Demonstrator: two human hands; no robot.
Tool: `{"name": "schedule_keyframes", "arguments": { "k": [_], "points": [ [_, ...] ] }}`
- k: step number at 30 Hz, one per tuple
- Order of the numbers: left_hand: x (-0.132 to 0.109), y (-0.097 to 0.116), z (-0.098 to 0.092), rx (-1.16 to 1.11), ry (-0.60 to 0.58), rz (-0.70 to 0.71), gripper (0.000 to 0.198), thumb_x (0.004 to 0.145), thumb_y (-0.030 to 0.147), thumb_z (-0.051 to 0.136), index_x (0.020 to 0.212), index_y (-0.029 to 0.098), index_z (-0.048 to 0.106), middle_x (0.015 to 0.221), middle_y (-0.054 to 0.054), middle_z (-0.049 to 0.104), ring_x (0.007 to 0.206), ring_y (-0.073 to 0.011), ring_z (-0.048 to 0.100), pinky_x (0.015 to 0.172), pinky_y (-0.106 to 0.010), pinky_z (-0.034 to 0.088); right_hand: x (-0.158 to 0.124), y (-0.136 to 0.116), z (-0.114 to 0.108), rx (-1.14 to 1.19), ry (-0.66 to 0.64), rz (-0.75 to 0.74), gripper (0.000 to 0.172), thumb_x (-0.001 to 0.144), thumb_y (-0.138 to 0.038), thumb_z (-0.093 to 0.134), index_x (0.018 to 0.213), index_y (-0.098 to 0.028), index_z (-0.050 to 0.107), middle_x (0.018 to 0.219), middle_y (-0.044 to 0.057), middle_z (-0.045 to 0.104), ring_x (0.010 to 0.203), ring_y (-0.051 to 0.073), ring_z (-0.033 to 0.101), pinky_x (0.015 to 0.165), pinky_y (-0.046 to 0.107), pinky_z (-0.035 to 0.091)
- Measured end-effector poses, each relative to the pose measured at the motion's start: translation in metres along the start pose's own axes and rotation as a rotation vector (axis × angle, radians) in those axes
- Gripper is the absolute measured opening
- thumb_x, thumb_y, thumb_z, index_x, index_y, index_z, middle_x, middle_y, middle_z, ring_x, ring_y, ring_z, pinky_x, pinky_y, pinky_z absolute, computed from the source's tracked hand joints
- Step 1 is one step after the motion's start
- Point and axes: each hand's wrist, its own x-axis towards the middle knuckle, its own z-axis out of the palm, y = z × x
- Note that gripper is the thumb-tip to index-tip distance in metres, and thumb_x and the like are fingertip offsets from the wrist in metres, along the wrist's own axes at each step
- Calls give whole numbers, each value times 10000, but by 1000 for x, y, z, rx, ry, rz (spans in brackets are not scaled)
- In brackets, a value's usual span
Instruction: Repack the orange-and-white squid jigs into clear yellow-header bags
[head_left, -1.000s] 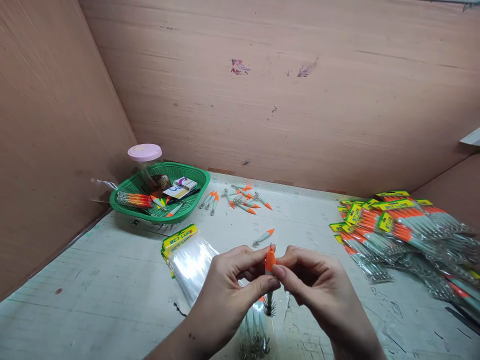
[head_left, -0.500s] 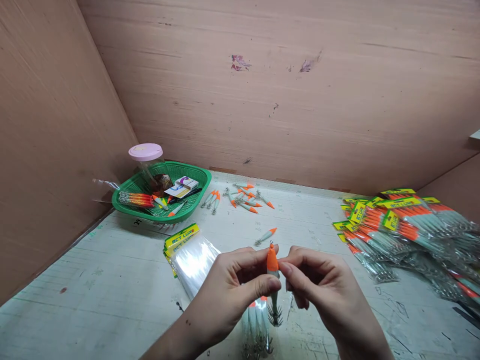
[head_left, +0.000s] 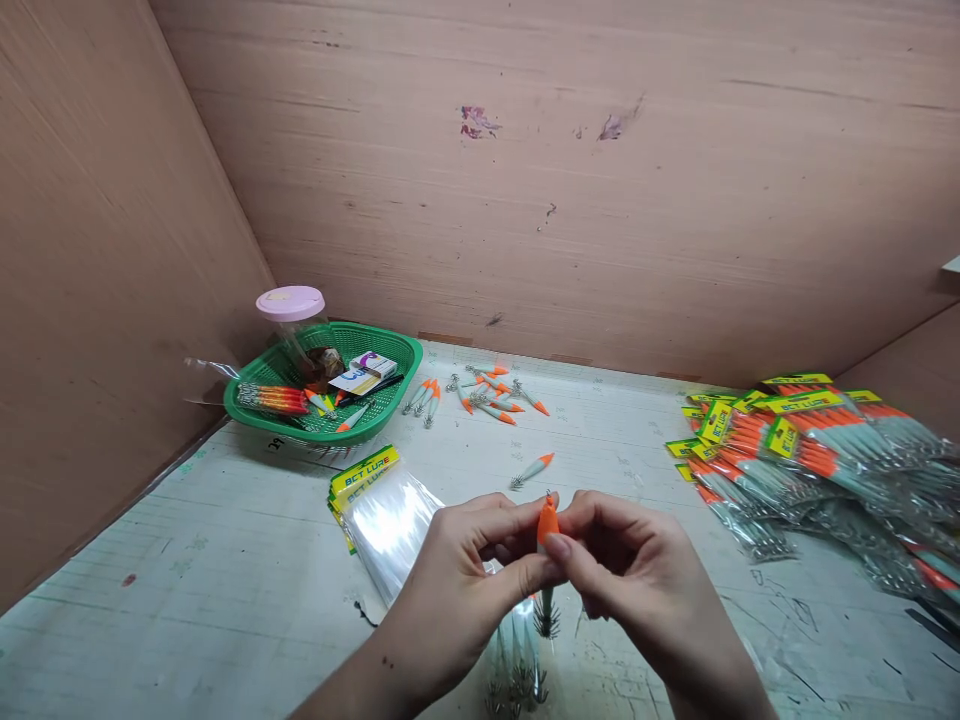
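Left hand (head_left: pixel 465 585), right hand (head_left: pixel 630 575) — both pinching one orange-tipped lure (head_left: pixel 547 522)

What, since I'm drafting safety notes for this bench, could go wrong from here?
1. The lure pinched between the left hand and the right hand hangs its barbed hooks close below both hands; a slip could prick skin.
2. Those hooks could snag the clear bag underneath.

Glossy orange plastic lure (head_left: pixel 547 520), shiny clear plastic bags (head_left: pixel 386 525), matt wooden walls (head_left: pixel 570 190).
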Motion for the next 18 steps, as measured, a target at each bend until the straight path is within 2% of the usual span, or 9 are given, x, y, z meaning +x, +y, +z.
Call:
{"name": "schedule_keyframes", "arguments": {
  "k": [5,9,15,18],
  "points": [
    [0,-1,0,-64,-34,0,191,821,269,648,981,215,736,814,-31,564,810,-184,535,723,-297,450,2,2,-2,65,-45,22,299,799,-419,672,694,-141,641,556,-12,534,428,43,405,402,160,373],
    [0,-2,0,-94,-49,-12,176,825,260,642,964,216,740,793,-20,550,798,-173,530,720,-290,439,2,1,-2,48,-31,14,273,759,-388,720,688,-142,625,554,-10,548,439,49,425,402,156,370],
    [0,1,-1,-241,-129,-50,201,832,177,623,1004,193,726,808,-24,606,763,-144,512,702,-268,410,3,0,-5,89,-78,62,342,787,-450,674,660,-136,627,521,-1,548,372,57,440,366,180,373],
    [0,3,-1,-265,-160,-38,201,848,191,608,1014,188,723,786,-22,626,748,-137,508,691,-261,398,4,-1,-5,110,-65,56,320,716,-435,747,671,-145,618,544,-3,569,391,58,444,380,182,385]
  ]
}}
